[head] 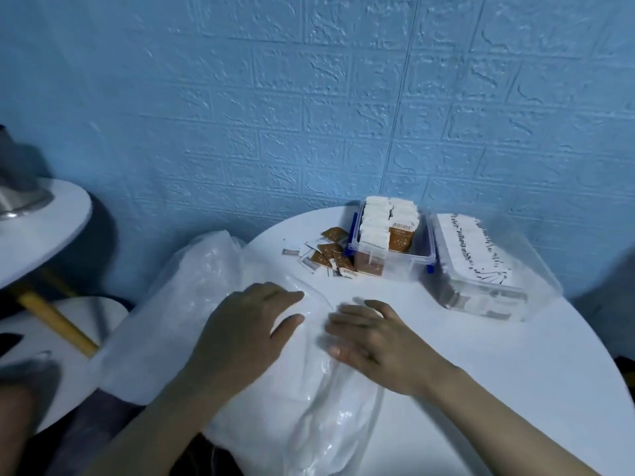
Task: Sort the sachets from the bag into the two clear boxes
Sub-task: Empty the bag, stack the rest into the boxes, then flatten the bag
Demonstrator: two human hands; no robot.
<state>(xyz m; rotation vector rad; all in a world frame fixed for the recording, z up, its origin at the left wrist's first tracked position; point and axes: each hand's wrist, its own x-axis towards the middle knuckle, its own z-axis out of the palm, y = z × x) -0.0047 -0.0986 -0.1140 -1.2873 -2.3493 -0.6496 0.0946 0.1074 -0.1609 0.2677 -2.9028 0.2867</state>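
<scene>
A crumpled clear plastic bag (192,280) lies flattened over the near left part of the round white table (481,372). My left hand (244,324) rests flat on the bag with straight fingers. My right hand (371,334) presses the bag beside it, fingers spread. Several loose brown and white sachets (326,250) lie scattered at the far side of the table. Right of them stands a clear box with blue clips (395,266), filled with upright brown and white sachets. Further right is a second clear box (488,293) packed with white sachets.
A blue brick-pattern wall (309,115) runs close behind the table. At the left stands another white round table (44,231) with a metal object (17,187) on it and a yellow leg below. The bag hangs over the table's left edge.
</scene>
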